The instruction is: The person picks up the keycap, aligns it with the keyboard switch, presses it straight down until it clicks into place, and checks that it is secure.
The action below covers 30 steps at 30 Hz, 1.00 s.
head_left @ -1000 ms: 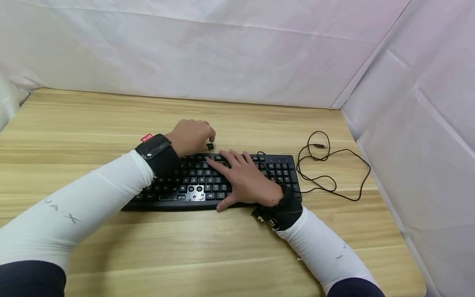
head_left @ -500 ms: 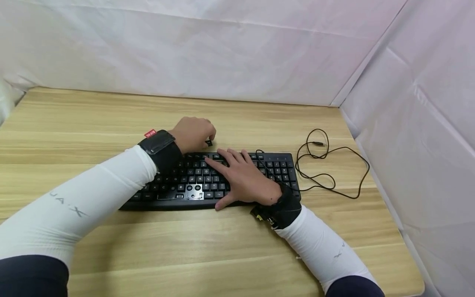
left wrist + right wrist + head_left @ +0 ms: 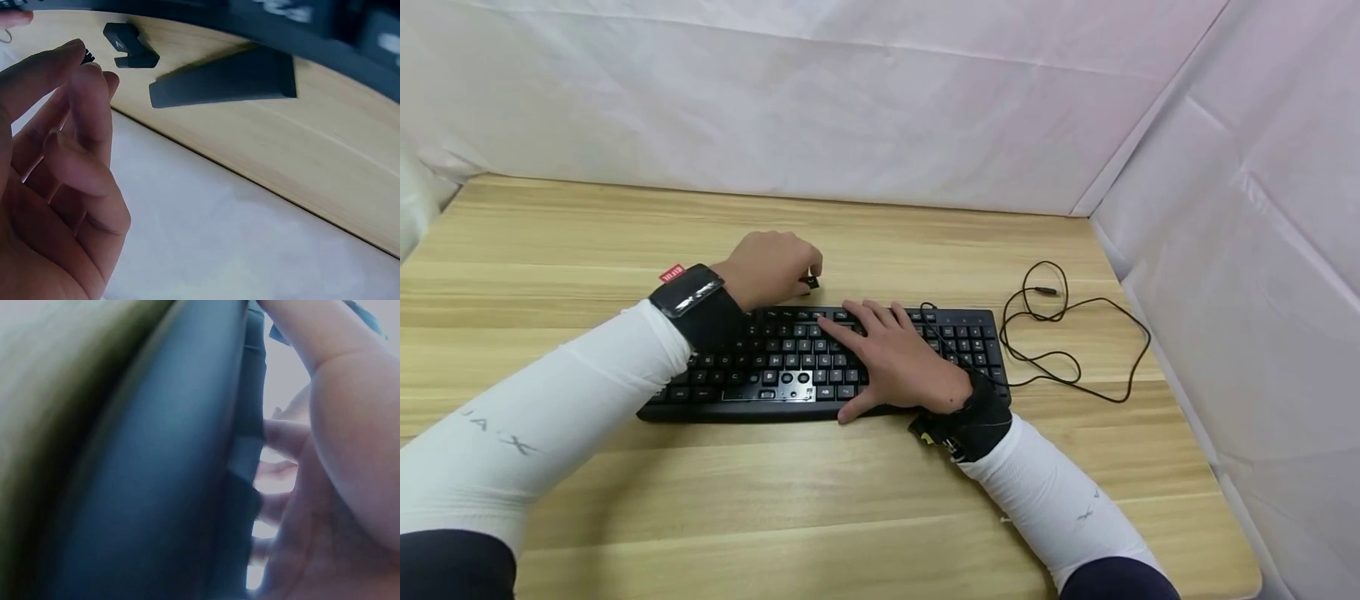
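Note:
My left hand (image 3: 771,268) is just behind the black keyboard (image 3: 958,319), pinching a small black keycap (image 3: 811,282) between thumb and fingertip. In the left wrist view only a ridged edge of that keycap (image 3: 88,57) shows at the fingers. Two more dark pieces lie on the table there: a loose keycap with a pale mark (image 3: 130,45) and a long black bar (image 3: 228,81). My right hand (image 3: 898,362) rests spread over the keyboard, its thumb at the front edge. Round key mounts (image 3: 795,378) are exposed near the keyboard's front.
A thin black cable (image 3: 1101,300) lies looped on the wooden table (image 3: 850,508), right of the keyboard, and part of it crosses the keys. White sheeting (image 3: 850,108) closes off the back and right side.
My left hand has shifted a little left and away from the keyboard, and the keycap has moved with it. The right hand stays in place.

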Each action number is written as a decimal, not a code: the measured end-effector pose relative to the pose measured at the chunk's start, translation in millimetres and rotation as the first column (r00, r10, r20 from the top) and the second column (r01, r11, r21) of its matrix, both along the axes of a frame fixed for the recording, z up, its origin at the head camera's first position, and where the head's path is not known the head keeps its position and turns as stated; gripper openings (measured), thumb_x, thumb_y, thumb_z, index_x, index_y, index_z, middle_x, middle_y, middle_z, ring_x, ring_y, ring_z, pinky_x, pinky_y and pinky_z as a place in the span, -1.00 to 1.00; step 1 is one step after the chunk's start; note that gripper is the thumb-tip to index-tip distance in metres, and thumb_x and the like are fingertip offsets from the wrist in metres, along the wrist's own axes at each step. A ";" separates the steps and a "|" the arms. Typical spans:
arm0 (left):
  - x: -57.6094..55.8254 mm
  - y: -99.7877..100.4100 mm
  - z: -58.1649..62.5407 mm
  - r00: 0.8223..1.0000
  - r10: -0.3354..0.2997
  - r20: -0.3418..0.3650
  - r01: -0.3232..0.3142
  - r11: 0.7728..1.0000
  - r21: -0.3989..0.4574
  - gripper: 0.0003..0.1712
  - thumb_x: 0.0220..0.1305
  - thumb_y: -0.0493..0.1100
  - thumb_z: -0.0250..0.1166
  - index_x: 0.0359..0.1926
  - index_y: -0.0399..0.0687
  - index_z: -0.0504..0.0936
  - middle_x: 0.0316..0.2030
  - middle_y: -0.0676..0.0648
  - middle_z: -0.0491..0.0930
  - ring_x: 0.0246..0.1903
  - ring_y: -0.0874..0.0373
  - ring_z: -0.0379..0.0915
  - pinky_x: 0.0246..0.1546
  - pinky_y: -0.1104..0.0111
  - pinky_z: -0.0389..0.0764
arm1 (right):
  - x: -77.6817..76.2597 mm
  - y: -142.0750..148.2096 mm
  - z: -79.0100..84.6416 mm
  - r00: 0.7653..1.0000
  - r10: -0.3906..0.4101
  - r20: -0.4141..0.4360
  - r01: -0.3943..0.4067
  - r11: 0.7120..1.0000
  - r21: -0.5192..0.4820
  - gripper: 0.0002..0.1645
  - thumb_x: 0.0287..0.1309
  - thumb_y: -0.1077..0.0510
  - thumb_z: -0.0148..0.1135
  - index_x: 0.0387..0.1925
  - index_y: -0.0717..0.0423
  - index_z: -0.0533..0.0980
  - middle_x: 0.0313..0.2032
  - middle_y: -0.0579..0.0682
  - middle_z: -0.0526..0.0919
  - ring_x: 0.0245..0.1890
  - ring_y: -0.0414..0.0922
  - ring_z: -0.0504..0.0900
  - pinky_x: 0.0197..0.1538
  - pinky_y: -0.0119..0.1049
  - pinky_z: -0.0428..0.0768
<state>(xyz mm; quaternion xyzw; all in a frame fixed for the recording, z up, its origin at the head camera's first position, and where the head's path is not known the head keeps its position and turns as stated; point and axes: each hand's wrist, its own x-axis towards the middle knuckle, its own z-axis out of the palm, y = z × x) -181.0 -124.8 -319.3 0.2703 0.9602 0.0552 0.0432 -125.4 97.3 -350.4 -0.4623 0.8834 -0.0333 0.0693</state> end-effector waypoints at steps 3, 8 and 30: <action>4.9 -4.5 3.3 1.000 0.001 -0.013 -0.001 1.000 0.009 -0.75 0.06 -0.14 0.39 -0.20 -0.08 0.70 -0.31 -0.08 0.70 -0.37 0.07 0.55 -0.42 0.10 0.63 | -1.2 0.8 -1.1 1.000 0.001 0.001 -0.001 1.000 -0.001 0.44 -0.47 -0.66 0.20 0.46 -0.14 -0.01 0.40 0.20 0.03 0.33 0.16 -0.01 0.27 0.28 0.07; 19.8 -11.5 5.2 0.999 0.004 -0.041 -0.002 0.999 0.053 -0.77 0.05 -0.15 0.39 -0.21 -0.03 0.71 -0.32 -0.05 0.72 -0.39 0.09 0.57 -0.49 0.13 0.63 | -3.2 0.7 -2.1 1.000 0.005 0.000 -0.005 1.000 -0.002 0.44 -0.47 -0.67 0.18 0.46 -0.14 -0.01 0.40 0.19 0.03 0.34 0.16 -0.02 0.27 0.29 0.07; 75.9 -19.2 6.8 0.999 -0.013 -0.036 0.017 0.993 0.118 -0.69 0.00 -0.10 0.44 -0.16 0.02 0.70 -0.23 -0.01 0.70 -0.43 0.21 0.54 -0.48 0.22 0.63 | -6.9 4.7 -1.6 1.000 0.015 -0.008 -0.015 1.000 -0.010 0.44 -0.45 -0.67 0.18 0.46 -0.13 -0.03 0.40 0.21 0.02 0.33 0.19 -0.02 0.26 0.31 0.07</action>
